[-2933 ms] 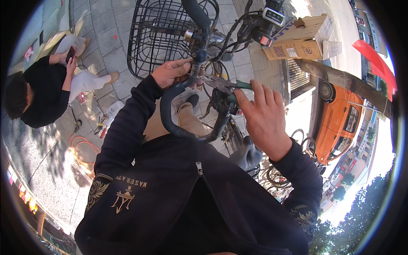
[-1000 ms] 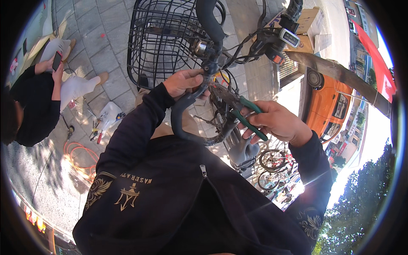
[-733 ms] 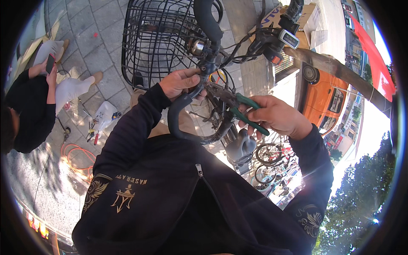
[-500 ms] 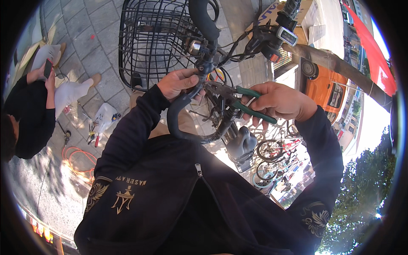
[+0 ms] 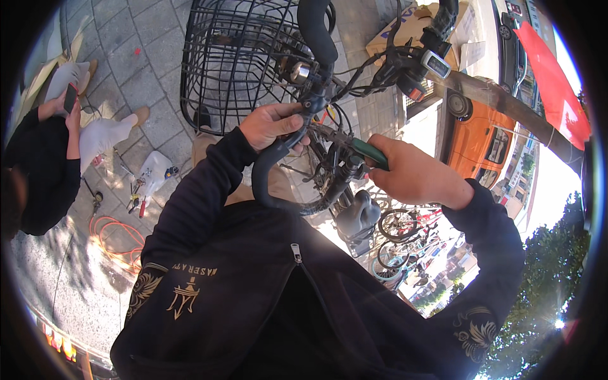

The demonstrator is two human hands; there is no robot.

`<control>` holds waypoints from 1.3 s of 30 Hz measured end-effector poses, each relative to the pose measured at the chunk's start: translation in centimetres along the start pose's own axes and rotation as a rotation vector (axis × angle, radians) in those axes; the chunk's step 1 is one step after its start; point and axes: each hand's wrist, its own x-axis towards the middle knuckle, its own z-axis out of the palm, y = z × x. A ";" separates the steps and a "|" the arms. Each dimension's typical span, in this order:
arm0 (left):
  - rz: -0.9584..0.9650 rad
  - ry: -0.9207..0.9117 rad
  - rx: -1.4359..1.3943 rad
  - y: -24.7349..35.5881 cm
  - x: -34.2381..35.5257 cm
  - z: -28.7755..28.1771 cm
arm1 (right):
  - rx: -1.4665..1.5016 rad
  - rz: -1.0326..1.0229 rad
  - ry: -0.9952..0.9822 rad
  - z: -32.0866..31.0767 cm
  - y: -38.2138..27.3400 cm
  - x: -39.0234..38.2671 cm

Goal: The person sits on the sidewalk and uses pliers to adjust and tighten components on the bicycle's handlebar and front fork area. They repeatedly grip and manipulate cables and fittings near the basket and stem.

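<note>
My left hand [image 5: 274,128] is closed round the curved black handlebar [image 5: 261,174], thumb on top, just below the stem. In my right hand [image 5: 411,166] is a pair of pliers with green handles [image 5: 369,154]; the fist covers most of the handles. Its jaws point left toward the bar beside my left fingertips, among thin cables. What the jaws grip, if anything, is too small to make out. Beyond my hands are a silver bell [image 5: 300,72], a small display [image 5: 436,64] and a black wire basket [image 5: 221,69]. A grey saddle [image 5: 359,215] lies below the pliers.
To the left, a person in black [image 5: 47,168] holds a phone [image 5: 70,99]. Tools lie on a pale plastic bag [image 5: 152,174] near an orange hose [image 5: 114,244]. A cardboard box [image 5: 405,31], a wooden pole [image 5: 494,98], an orange vehicle [image 5: 478,136] and parked bicycles [image 5: 405,237] are right.
My right hand has turned over and closed round the pliers; their handles were spread and both visible before. My left hand keeps its hold on the handlebar. The view has shifted slightly.
</note>
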 end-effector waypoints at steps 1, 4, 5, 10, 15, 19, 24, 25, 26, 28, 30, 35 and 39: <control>0.003 0.001 0.014 0.1 0.0 0.0 | -0.067 0.015 0.035 0.1 -0.9 -0.4; 0.013 -0.025 -0.005 0.0 0.0 -0.1 | -0.365 -0.017 0.142 1.1 -2.3 -1.6; 0.010 -0.026 0.004 -0.1 0.1 -0.3 | -0.486 -0.044 0.201 1.7 -2.4 -1.9; 0.029 0.003 0.111 0.4 0.0 0.4 | -0.893 -0.404 0.572 4.3 -1.0 -2.4; -0.011 0.051 0.118 0.0 0.5 -0.7 | -1.223 -0.499 0.771 6.5 -0.9 -1.7; -0.056 0.002 0.091 -0.2 0.8 -1.5 | -1.298 -0.394 0.742 8.6 -0.8 -1.9; -0.066 -0.058 0.066 -0.5 1.4 -2.7 | -1.153 -0.314 0.713 8.8 -0.6 -2.0; -0.069 -0.059 0.050 -0.5 1.4 -2.8 | -1.103 -0.299 0.709 8.7 -0.4 -1.9; -0.067 -0.065 0.032 -0.5 1.5 -2.9 | -1.053 -0.285 0.705 8.5 -0.1 -1.9; -0.064 -0.079 -0.004 -0.6 1.6 -2.8 | -0.959 -0.253 0.667 8.1 0.6 -1.8; -0.064 -0.082 0.004 -0.5 1.6 -2.5 | -0.871 -0.217 0.600 7.8 1.3 -1.7; -0.067 -0.081 -0.002 -0.6 1.9 -2.7 | -0.749 -0.207 0.582 8.1 2.3 -1.1; -0.080 -0.004 0.029 0.0 1.1 -1.5 | -0.620 -0.179 0.492 7.9 2.0 -0.9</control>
